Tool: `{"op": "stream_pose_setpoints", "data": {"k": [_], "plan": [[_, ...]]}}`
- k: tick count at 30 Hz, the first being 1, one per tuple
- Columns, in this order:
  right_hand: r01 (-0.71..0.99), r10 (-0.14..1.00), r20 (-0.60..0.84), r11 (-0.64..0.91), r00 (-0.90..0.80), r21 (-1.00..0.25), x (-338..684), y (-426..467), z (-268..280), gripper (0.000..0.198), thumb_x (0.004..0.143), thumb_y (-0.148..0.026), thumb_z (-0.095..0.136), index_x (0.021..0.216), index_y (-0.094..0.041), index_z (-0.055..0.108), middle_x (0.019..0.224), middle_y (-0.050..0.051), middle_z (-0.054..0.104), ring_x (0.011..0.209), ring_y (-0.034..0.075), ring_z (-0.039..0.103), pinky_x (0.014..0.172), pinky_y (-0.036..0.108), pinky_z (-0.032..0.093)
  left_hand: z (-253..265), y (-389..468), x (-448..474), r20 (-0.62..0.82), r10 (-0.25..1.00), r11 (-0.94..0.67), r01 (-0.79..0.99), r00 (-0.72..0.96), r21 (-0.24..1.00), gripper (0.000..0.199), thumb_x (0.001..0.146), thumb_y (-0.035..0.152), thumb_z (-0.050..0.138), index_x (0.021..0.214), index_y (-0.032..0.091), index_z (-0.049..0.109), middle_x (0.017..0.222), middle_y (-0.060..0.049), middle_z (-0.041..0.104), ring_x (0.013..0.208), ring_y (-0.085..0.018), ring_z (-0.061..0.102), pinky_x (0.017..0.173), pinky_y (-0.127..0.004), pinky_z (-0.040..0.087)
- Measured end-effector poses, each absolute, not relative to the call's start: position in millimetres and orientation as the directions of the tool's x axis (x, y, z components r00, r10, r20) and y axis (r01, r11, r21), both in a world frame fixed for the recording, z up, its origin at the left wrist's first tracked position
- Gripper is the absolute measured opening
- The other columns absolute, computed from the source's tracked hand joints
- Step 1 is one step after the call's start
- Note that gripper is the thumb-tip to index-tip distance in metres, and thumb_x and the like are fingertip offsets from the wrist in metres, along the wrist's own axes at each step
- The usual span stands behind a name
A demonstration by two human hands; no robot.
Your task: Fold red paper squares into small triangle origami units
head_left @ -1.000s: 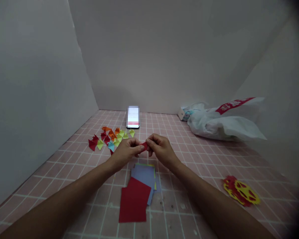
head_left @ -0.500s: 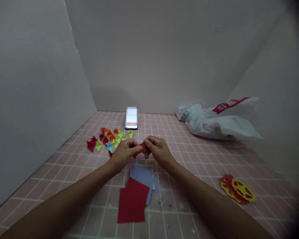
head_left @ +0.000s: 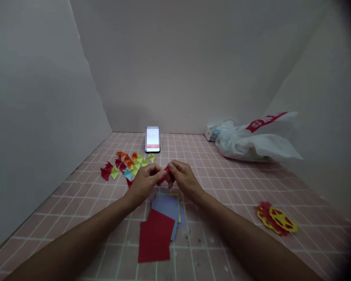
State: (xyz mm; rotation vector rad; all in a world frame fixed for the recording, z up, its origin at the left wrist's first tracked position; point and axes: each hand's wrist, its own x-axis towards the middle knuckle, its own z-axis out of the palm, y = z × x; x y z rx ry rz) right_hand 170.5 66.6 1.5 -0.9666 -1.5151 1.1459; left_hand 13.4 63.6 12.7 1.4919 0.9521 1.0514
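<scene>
A small folded piece of red paper (head_left: 163,176) is pinched between my two hands above the table. My left hand (head_left: 146,180) grips it from the left, thumb on top. On the other side, my right hand (head_left: 183,177) holds its right end between thumb and fingers. Much of the fold is hidden behind the fingers. Just below the hands lies a stack of blue paper sheets (head_left: 166,205), with yellow edges showing. Red square sheets (head_left: 155,242) overlap its near side. Several small folded paper pieces (head_left: 128,162) in red, orange, yellow and blue lie beyond my left hand.
A lit phone (head_left: 152,139) stands near the back wall. At the back right, a white plastic bag (head_left: 251,144) rests beside a small box (head_left: 212,133). Red and yellow paper cutouts (head_left: 276,219) lie on the right of the pink tiled surface (head_left: 222,187).
The red paper has tilted slightly between my fingers, and more of it shows by my left thumb. Both hands keep their grip. The whole view has shifted a little.
</scene>
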Motion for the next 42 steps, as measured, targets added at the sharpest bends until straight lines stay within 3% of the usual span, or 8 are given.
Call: {"op": "stream_pose_setpoints", "data": {"k": [3,7,13,17,23,28,34,42], "plan": [[0.026,0.941,0.223,0.237,-0.254,-0.971,170.8,68.0,1.6,0.034,0.091,-0.047,0.047,0.071,-0.020,0.049,0.057,-0.003,0.056,0.043,0.011,0.053,0.044,0.023,0.045,9.4,63.6,14.5,0.136,0.953,-0.158,0.060,0.272,0.986,0.026,0.082,0.038,0.063,0.069,0.015,0.060,0.062,0.002,0.056,0.059,-0.012,0.049,0.059,-0.025,0.039],[0.068,0.936,0.254,0.278,-0.242,-0.958,172.7,66.3,3.7,0.027,0.088,-0.039,0.055,0.069,-0.020,0.050,0.053,-0.005,0.051,0.044,0.009,0.050,0.045,0.021,0.040,8.4,64.6,14.7,0.123,0.942,-0.160,0.096,0.311,0.983,0.021,0.080,0.034,0.065,0.073,0.014,0.065,0.065,0.001,0.059,0.060,-0.012,0.051,0.059,-0.025,0.039],[0.113,0.929,0.273,0.308,-0.249,-0.945,174.7,67.4,4.2,0.035,0.092,-0.042,0.047,0.065,-0.020,0.048,0.054,-0.004,0.052,0.043,0.009,0.050,0.044,0.021,0.039,12.9,63.8,15.0,0.117,0.930,-0.161,0.102,0.347,0.982,0.022,0.077,0.033,0.065,0.065,0.015,0.060,0.058,0.003,0.055,0.056,-0.011,0.048,0.058,-0.024,0.037],[0.144,0.923,0.264,0.312,-0.279,-0.939,175.1,68.0,4.8,0.031,0.086,-0.042,0.057,0.065,-0.020,0.051,0.049,-0.005,0.052,0.043,0.011,0.052,0.044,0.021,0.039,11.4,63.9,15.5,0.107,0.926,-0.153,0.101,0.363,0.983,0.024,0.076,0.032,0.065,0.060,0.016,0.056,0.056,0.003,0.053,0.054,-0.011,0.046,0.055,-0.024,0.036],[0.207,0.933,0.293,0.335,-0.211,-0.919,174.1,64.5,4.8,0.034,0.088,-0.040,0.054,0.061,-0.020,0.050,0.048,-0.005,0.052,0.042,0.010,0.047,0.043,0.021,0.034,6.9,67.2,15.5,0.059,0.904,-0.097,0.069,0.424,0.993,0.027,0.075,0.037,0.064,0.060,0.016,0.058,0.055,0.002,0.055,0.050,-0.011,0.049,0.052,-0.024,0.039],[0.182,0.939,0.253,0.297,-0.232,-0.937,169.9,71.3,2.9,0.038,0.091,-0.047,0.046,0.063,-0.021,0.047,0.047,-0.005,0.052,0.039,0.011,0.050,0.042,0.022,0.040,3.6,68.9,16.2,0.047,0.919,-0.057,0.014,0.391,0.998,0.028,0.074,0.040,0.067,0.064,0.016,0.057,0.057,0.002,0.059,0.048,-0.010,0.052,0.050,-0.023,0.041],[0.207,0.943,0.283,0.316,-0.176,-0.926,167.3,78.2,4.3,0.033,0.086,-0.043,0.054,0.063,-0.021,0.047,0.043,-0.007,0.049,0.037,0.010,0.045,0.039,0.020,0.034,0.6,70.8,14.7,0.000,0.925,0.017,-0.040,0.379,0.999,0.034,0.071,0.045,0.073,0.068,0.015,0.059,0.060,0.000,0.063,0.049,-0.009,0.057,0.053,-0.023,0.046],[0.251,0.937,0.329,0.349,-0.119,-0.903,164.1,75.6,11.0,0.031,0.086,-0.038,0.055,0.062,-0.021,0.049,0.044,-0.006,0.049,0.038,0.009,0.046,0.040,0.020,0.035,2.4,69.7,13.6,-0.008,0.927,0.033,-0.060,0.375,0.998,0.038,0.073,0.048,0.075,0.069,0.016,0.054,0.055,0.002,0.061,0.041,-0.008,0.054,0.043,-0.020,0.044]]}}
